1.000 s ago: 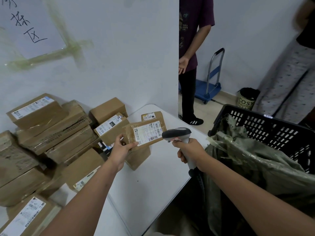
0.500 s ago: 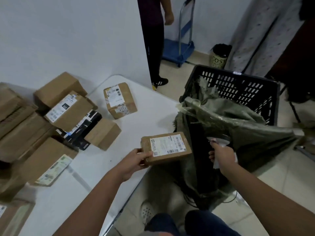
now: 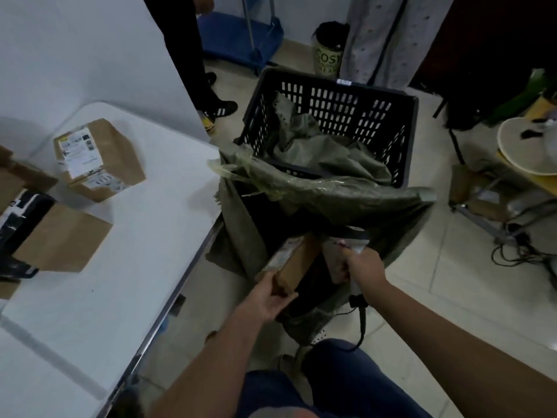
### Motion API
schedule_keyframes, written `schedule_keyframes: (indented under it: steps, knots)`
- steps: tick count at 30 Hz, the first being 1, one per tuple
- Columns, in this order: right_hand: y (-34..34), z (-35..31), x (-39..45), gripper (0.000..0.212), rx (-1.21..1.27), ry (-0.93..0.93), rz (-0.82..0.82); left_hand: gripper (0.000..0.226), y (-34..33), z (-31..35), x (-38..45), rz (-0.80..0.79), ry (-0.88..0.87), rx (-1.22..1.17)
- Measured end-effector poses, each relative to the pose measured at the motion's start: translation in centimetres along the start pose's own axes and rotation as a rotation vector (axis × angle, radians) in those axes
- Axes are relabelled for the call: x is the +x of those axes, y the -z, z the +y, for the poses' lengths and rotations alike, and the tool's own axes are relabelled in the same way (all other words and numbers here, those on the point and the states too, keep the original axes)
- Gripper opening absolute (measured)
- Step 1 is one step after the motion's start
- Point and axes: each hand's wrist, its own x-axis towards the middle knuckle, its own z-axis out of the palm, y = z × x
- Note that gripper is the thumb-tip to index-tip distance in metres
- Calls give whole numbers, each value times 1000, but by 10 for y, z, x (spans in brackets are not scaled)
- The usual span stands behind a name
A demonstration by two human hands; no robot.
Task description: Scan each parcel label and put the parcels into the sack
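Both arms outstretched over the sack [image 3: 301, 188]: left hand [image 3: 271, 294] gripping a tilted parcel [image 3: 294, 263], right hand [image 3: 363, 268] clutching the scanner [image 3: 351, 247].

The white worktop [image 3: 150, 236] carries a labelled brown parcel [image 3: 99, 159], a plain brown box [image 3: 63, 238] nearer, and a black-and-white package [image 3: 18, 233] at its left edge.

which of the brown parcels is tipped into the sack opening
The parcel gripped by the left hand, tilted end-down into the sack. The labelled parcel and plain parcel lie on the table.
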Motion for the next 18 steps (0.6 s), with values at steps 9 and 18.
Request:
schedule_keyframes:
  steps: [9, 18]
  knots:
    - [6, 9, 26, 22, -63, 71, -103, 66, -51, 2, 50, -7, -81, 47]
    - [-4, 17, 36, 30, -98, 50, -162, 56, -31, 14, 40, 83, -89, 90]
